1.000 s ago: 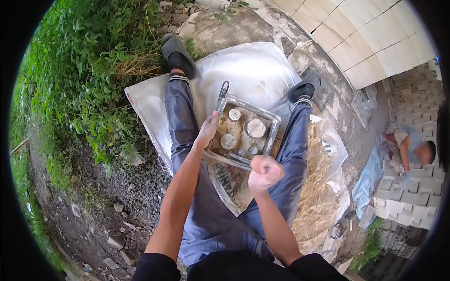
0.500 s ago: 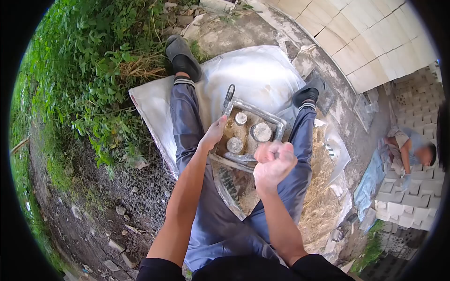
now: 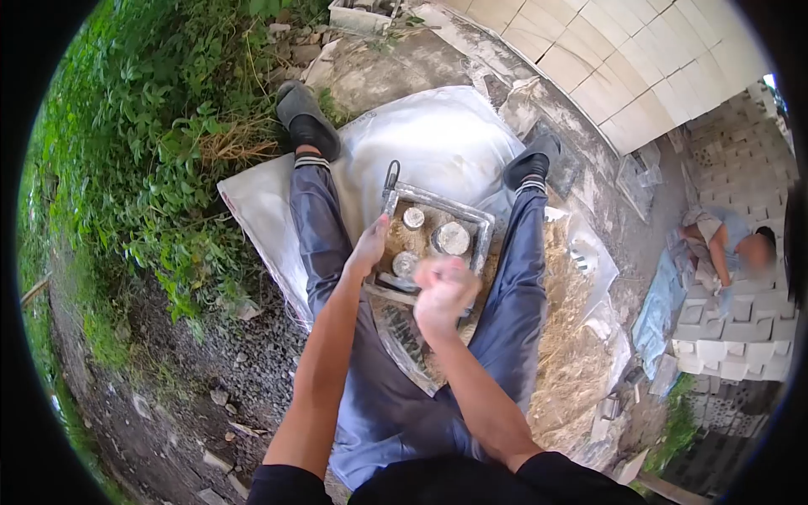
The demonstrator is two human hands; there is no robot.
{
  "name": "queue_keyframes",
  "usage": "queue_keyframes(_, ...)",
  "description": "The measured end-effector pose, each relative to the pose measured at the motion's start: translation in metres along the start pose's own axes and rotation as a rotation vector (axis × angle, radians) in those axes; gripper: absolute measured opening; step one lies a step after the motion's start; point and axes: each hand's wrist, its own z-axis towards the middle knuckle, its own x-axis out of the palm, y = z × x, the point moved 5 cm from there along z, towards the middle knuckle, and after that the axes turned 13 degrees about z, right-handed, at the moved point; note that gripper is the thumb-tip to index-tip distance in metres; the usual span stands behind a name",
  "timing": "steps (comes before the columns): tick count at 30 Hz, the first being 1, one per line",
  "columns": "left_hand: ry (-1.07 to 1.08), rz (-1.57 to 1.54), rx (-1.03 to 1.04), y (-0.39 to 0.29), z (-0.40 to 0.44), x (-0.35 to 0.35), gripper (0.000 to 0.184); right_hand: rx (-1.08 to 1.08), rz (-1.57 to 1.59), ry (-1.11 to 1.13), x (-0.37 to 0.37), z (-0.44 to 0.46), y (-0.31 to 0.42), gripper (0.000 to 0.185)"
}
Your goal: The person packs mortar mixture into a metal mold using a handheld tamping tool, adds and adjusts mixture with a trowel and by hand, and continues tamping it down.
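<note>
A square, worn metal mold frame (image 3: 446,199) lies between my legs, with a loop handle at its upper left corner. Sandy brown material (image 3: 425,233) fills it, around a large round grey piece (image 3: 453,238) and two smaller ones, a disc at the top (image 3: 413,218) and another lower down (image 3: 405,265). My left hand (image 3: 369,248) grips the frame's left rim, its fingers partly hidden. My right hand (image 3: 446,295), a closed fist smeared by motion, is over the frame's lower right part. Whatever the fist holds, if anything, is hidden.
White sacking (image 3: 421,135) spreads under the frame and my feet. Loose sand (image 3: 564,337) lies right of my right leg. Green plants (image 3: 168,168) and gravel (image 3: 244,353) are at left. A person (image 3: 724,244) sits at far right by stacked pale blocks (image 3: 732,353).
My right fist has moved left and slightly down relative to the frame, now covering its lower right part. My left hand stays on the left rim. The whole view has shifted a little.
</note>
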Motion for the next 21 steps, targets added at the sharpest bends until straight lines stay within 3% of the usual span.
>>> queue_keyframes(2, -0.017, 0.009, 0.012, 0.012, 0.002, 0.001, 0.062, 0.002, -0.032, 0.082, 0.008, 0.001, 0.028, 0.051)
queue_keyframes(4, -0.023, -0.006, 0.036, 0.037, 0.003, 0.002, 0.063, -0.177, -0.351, 0.217, -0.004, -0.018, 0.004, 0.053)
queue_keyframes(5, -0.046, -0.03, 0.105, 0.029, 0.014, 0.003, 0.063, -0.291, -0.316, 0.315, -0.007, -0.022, -0.003, 0.054)
queue_keyframes(6, -0.031, -0.029, 0.129, 0.016, 0.019, 0.007, 0.063, -0.08, -0.277, 0.386, 0.003, -0.017, 0.004, 0.055)
queue_keyframes(8, -0.15, 0.1, 0.173, 0.011, 0.007, 0.003, 0.061, 0.03, -0.06, 0.223, -0.011, -0.009, 0.001, 0.055)
queue_keyframes(10, -0.256, 0.26, 0.195, -0.003, 0.001, -0.001, 0.057, 0.001, -0.045, 0.149, -0.008, -0.001, 0.044, 0.055)
queue_keyframes(12, -0.205, 0.457, 0.116, -0.001, 0.001, -0.003, 0.054, -0.087, -0.092, 0.132, -0.028, -0.003, 0.051, 0.054)
queue_keyframes(14, -0.254, 0.461, 0.147, -0.014, -0.003, 0.0, 0.052, -0.141, -0.114, 0.242, -0.056, -0.004, 0.04, 0.052)
queue_keyframes(16, -0.471, 0.53, 0.366, -0.027, -0.02, 0.001, 0.048, 0.099, -0.049, 0.126, -0.054, 0.013, 0.035, 0.057)
queue_keyframes(18, -0.488, 0.6, 0.406, -0.035, -0.017, 0.004, 0.047, 0.006, -0.047, 0.201, -0.045, 0.02, 0.059, 0.058)
queue_keyframes(21, -0.444, 0.673, 0.299, -0.02, -0.021, 0.006, 0.048, -0.071, -0.076, 0.224, -0.07, 0.011, 0.069, 0.055)
